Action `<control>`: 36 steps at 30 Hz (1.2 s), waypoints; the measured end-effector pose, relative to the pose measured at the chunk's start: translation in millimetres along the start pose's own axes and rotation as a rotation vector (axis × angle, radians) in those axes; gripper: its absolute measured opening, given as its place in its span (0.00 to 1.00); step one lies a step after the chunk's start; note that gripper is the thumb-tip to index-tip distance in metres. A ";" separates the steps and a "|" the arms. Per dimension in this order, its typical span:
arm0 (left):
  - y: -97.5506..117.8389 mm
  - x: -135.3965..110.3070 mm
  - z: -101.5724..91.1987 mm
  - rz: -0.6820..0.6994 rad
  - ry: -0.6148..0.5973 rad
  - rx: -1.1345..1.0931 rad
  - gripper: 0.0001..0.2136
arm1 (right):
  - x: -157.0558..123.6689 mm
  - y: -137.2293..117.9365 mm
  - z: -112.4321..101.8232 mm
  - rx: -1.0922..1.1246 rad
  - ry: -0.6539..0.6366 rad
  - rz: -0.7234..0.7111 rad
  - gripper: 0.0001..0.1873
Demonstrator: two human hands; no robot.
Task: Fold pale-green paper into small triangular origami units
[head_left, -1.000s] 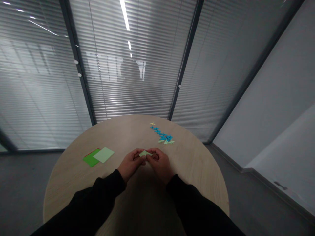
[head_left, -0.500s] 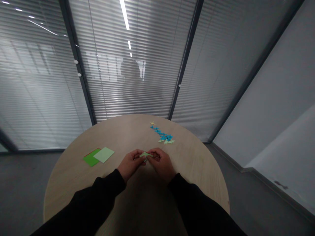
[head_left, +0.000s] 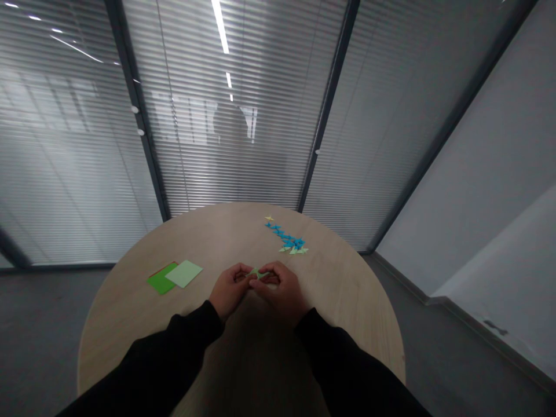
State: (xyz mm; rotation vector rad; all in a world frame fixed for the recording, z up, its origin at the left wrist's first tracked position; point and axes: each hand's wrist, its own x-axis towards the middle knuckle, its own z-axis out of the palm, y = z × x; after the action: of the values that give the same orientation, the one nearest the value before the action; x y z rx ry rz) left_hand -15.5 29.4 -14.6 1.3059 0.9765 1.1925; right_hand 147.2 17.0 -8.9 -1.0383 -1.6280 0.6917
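A small piece of folded light green paper (head_left: 256, 273) is pinched between my two hands above the table. My left hand (head_left: 230, 289) grips its left side, thumb and fingers closed. My right hand (head_left: 284, 291) closes on its right side, with the thumb in front. The fingers hide much of the paper, so its full shape does not show. Beyond my right hand lie several light green folded paper pieces (head_left: 294, 251), touching a trail of blue folded paper pieces (head_left: 286, 237). One yellow folded paper piece (head_left: 269, 218) sits at the far end of that trail.
On the left of the round wooden table (head_left: 130, 313), a light green paper sheet (head_left: 185, 273) overlaps a stack of brighter green sheets (head_left: 161, 280). A glass wall with blinds (head_left: 234, 168) stands just behind the table, and a white wall (head_left: 478, 231) is to the right.
My fingers have shifted around the folded paper, with the right thumb moved left across its front. Less of the paper shows now. The pieces on the table have not moved.
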 end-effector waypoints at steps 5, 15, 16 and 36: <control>4.2 -1.6 4.0 -0.020 -0.012 0.027 0.13 | 0.2 3.2 1.3 -0.185 0.109 -0.038 0.05; -1.9 -0.3 5.5 0.045 -0.050 0.071 0.16 | 1.2 -0.4 2.4 -0.185 0.078 0.022 0.05; -1.4 -0.7 5.8 0.060 -0.045 0.106 0.15 | 1.2 -0.7 2.1 -0.199 0.081 0.030 0.05; 5.1 -6.2 12.2 0.141 0.080 0.351 0.08 | 0.4 -2.0 9.9 -0.331 0.138 0.035 0.04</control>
State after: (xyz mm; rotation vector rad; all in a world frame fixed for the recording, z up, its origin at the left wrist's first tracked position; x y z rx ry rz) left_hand -5.0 20.7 -9.4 1.6351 1.2074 1.2234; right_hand 137.1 17.0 -10.0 -1.3235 -1.6389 0.3689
